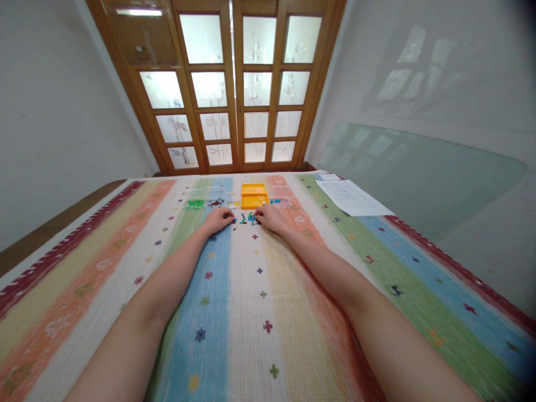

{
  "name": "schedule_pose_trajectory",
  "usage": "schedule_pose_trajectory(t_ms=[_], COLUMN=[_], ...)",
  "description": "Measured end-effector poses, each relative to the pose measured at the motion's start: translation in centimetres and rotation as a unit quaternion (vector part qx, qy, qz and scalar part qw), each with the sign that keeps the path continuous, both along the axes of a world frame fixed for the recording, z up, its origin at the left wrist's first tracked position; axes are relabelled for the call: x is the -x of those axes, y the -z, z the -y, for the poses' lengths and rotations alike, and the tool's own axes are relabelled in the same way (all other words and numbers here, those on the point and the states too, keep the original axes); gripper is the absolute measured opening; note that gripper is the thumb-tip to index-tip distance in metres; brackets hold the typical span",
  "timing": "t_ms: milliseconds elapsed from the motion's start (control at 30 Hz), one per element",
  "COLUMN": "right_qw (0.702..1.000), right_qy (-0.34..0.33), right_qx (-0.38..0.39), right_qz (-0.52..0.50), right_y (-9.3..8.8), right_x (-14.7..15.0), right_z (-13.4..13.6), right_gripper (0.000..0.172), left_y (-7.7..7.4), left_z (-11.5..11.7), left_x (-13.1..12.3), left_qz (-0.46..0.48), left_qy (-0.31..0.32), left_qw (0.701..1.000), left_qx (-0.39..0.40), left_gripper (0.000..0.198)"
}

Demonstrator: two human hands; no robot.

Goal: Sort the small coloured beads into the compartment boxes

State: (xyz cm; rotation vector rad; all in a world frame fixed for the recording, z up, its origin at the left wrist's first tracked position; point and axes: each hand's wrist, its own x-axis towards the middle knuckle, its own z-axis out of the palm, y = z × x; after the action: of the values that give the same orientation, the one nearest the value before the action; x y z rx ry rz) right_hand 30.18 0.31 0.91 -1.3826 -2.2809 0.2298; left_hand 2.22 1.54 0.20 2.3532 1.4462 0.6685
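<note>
A small loose pile of mixed blue, green, dark and white pieces (252,218) lies on the striped tablecloth between my hands. My left hand (218,220) rests at the left of it, fingers curled together near a few dark and blue bits; what they hold is too small to name. At the right edge of the pile, my right hand (270,217) has its fingertips pinched down against the pieces. Just beyond stands an opened yellow box (254,190) with pale pieces in its near half.
Clear boxes hold green pieces (195,204), dark red pieces (216,202), and, right of the yellow box, blue pieces (276,201). Printed paper sheets (354,197) lie at the far right. A glass-paned wooden door (234,86) stands behind the table.
</note>
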Motion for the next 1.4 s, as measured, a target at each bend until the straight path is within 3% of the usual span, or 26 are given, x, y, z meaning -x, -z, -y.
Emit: schedule_pose_trajectory(t_ms=[100,333,567,700,833,1033,1167,1400], right_qw=[0.999,0.968,0.959,0.977,0.995,0.977,0.968,0.967], right_qy=[0.028,0.195,0.229,0.164,0.005,-0.175,-0.212,-0.203], right_qx=[-0.004,-0.081,-0.095,-0.085,-0.086,-0.118,-0.128,-0.150], right_qz=[-0.036,-0.135,-0.135,-0.109,-0.052,0.005,0.031,0.030], right_y=[0.1,0.1,0.5,0.3,-0.1,0.0,0.5,0.5], right_x=[-0.4,-4.2,-7.5,-5.9,-2.7,0.6,1.4,1.5], right_z=[-0.4,-2.3,-3.2,-2.6,-1.0,1.5,1.9,1.9], right_gripper=[0.013,0.018,0.034,0.029,0.022,0.027,0.027,0.016], left_y=[0.1,0.2,-0.5,-0.7,-0.7,-0.1,0.2,0.4], left_z=[0.0,0.2,1.0,1.4,1.6,0.9,0.5,0.6], left_x=[-0.1,-0.4,-1.1,-1.8,-2.5,-2.0,-1.6,-1.7], left_qz=[0.002,0.020,0.031,0.023,-0.001,0.015,0.006,-0.002], left_qy=[0.002,0.052,0.068,0.071,0.060,0.038,0.021,0.028], left_qw=[1.000,0.998,0.996,0.997,0.998,0.999,0.999,0.999], left_qx=[-0.005,0.004,0.038,0.034,0.005,-0.017,-0.026,-0.042], left_gripper=[0.021,0.022,0.022,0.022,0.023,0.031,0.031,0.031])
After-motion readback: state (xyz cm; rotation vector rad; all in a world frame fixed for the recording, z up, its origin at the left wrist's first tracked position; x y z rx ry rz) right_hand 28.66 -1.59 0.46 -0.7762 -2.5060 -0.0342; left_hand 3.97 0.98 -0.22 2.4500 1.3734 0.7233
